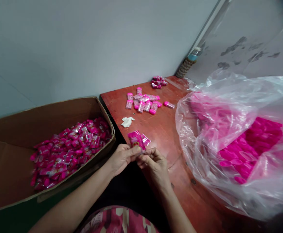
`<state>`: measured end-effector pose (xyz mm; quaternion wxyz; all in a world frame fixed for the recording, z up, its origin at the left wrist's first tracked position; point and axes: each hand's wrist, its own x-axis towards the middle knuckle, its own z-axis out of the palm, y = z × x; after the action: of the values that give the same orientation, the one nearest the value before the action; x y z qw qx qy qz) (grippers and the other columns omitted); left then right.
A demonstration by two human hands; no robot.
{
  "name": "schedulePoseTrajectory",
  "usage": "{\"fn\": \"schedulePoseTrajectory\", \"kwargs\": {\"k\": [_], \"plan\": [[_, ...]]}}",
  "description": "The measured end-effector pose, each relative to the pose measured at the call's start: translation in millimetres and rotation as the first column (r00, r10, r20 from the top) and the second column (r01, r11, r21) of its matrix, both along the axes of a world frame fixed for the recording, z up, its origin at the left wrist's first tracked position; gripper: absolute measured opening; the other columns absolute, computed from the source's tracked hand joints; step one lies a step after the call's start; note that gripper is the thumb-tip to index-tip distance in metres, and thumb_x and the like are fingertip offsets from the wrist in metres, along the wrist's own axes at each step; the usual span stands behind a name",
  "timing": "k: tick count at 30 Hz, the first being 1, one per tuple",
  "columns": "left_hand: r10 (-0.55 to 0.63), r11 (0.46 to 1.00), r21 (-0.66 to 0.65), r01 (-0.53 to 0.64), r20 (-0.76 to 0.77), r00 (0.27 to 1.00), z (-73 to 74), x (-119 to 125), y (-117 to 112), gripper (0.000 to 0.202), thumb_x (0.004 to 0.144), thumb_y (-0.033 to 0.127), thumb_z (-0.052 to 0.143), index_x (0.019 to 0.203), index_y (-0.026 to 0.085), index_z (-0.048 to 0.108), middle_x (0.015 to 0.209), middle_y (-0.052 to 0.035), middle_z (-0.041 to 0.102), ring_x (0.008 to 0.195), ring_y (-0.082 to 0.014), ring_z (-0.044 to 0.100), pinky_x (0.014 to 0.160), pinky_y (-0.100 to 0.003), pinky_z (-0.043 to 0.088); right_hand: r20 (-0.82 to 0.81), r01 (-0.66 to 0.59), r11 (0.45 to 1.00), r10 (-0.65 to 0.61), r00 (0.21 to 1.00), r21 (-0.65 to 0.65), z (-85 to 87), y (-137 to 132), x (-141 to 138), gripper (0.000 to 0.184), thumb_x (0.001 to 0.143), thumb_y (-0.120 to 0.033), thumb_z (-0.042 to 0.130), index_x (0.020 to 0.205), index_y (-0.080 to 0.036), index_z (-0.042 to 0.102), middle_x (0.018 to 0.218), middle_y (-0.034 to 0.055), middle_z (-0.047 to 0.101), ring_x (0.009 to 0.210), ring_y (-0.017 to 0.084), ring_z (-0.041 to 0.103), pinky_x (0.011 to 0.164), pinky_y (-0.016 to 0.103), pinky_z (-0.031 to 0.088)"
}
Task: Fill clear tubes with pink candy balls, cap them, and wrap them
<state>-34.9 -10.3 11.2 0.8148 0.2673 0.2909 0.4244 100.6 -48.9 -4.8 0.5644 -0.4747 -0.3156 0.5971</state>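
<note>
My left hand [125, 157] pinches a small pink printed packet [136, 139] by its lower end, just over the near edge of the red table [165, 129]. My right hand [156, 163] meets it there, thumb and fingers pressed together at the packet's bottom corner. Whether the right fingers grip the packet itself is hard to make out. Behind the held packet, another pink-and-white packet [146, 139] shows on the table. Farther back lies a group of small pink-capped containers [141, 103], with a single pink-capped container [169, 105] to their right.
To the left stands an open cardboard box [105, 113] holding many pink packets [71, 152]. A large clear plastic bag [187, 139] of pink plastic pieces [243, 158] covers the table's right side. A crumpled white scrap [127, 121], stacked packets [158, 82] and a wrapped bottle [188, 63] are also there.
</note>
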Motion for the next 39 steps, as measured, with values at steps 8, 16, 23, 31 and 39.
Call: {"fn": "schedulePoseTrajectory", "kwargs": {"k": [8, 16, 23, 31, 39], "plan": [[0.514, 0.819, 0.507, -0.268, -0.443, 0.734, -15.1, -13.5, 24.3, 0.038, 0.063, 0.041, 0.067, 0.095, 0.02, 0.066, 0.112, -0.0095, 0.06, 0.114, -0.0258, 0.047, 0.1, -0.038, 0.029, 0.228, 0.13, 0.991, -0.127, 0.965, -0.002, -0.4, 5.1, 38.2, 0.021, 0.072, -0.036, 0.062, 0.074, -0.017, 0.054, 0.065, 0.0004, 0.062, 0.052, 0.011, 0.058, 0.048, 0.023, 0.046], [0.555, 0.67, 0.72, 0.18, -0.648, 0.521, -46.3, 21.1, 40.8, 0.021, 0.068, 0.021, 0.065, 0.088, 0.029, 0.068, 0.114, -0.0033, 0.058, 0.126, -0.0255, 0.031, 0.104, -0.05, -0.001, 0.279, 0.013, 1.0, -0.006, 0.96, -0.023, -7.8, 6.2, 36.2, 0.021, 0.074, -0.037, 0.06, 0.073, -0.017, 0.054, 0.062, -0.0019, 0.058, 0.052, 0.01, 0.056, 0.049, 0.021, 0.044], [0.57, 0.687, 0.717, 0.117, -0.632, 0.525, -46.6, 23.6, 39.2, 0.021, 0.071, 0.025, 0.062, 0.091, 0.031, 0.066, 0.112, -0.0016, 0.06, 0.125, -0.0245, 0.031, 0.104, -0.05, -0.003, 0.289, 0.101, 0.995, -0.096, 0.952, -0.002, -14.6, 26.9, 29.4, 0.024, 0.07, -0.035, 0.063, 0.087, -0.019, 0.057, 0.082, 0.0018, 0.064, 0.073, 0.013, 0.06, 0.063, 0.025, 0.046], [0.427, 0.828, 0.552, -0.098, -0.508, 0.748, -20.2, 21.6, 20.6, 0.036, 0.069, 0.03, 0.064, 0.105, 0.026, 0.062, 0.112, -0.0053, 0.061, 0.111, -0.0253, 0.048, 0.098, -0.039, 0.032, 0.08, 0.142, 0.99, -0.143, 0.986, 0.026, 0.7, 48.8, 19.1, 0.035, 0.065, -0.025, 0.068, 0.095, -0.02, 0.052, 0.076, -0.0008, 0.065, 0.062, 0.01, 0.06, 0.06, 0.023, 0.047], [0.02, 0.992, 0.125, 0.025, -0.35, 0.937, -17.1, 14.6, 18.9, 0.028, 0.065, 0.037, 0.066, 0.076, 0.011, 0.07, 0.071, -0.0075, 0.067, 0.064, -0.0162, 0.062, 0.064, -0.029, 0.05, 0.2, 0.012, 0.999, -0.001, 0.98, -0.053, 9.4, 47.6, 18.7, 0.038, 0.057, -0.027, 0.074, 0.086, -0.017, 0.053, 0.065, -0.0012, 0.065, 0.057, 0.012, 0.059, 0.057, 0.024, 0.045]]}}
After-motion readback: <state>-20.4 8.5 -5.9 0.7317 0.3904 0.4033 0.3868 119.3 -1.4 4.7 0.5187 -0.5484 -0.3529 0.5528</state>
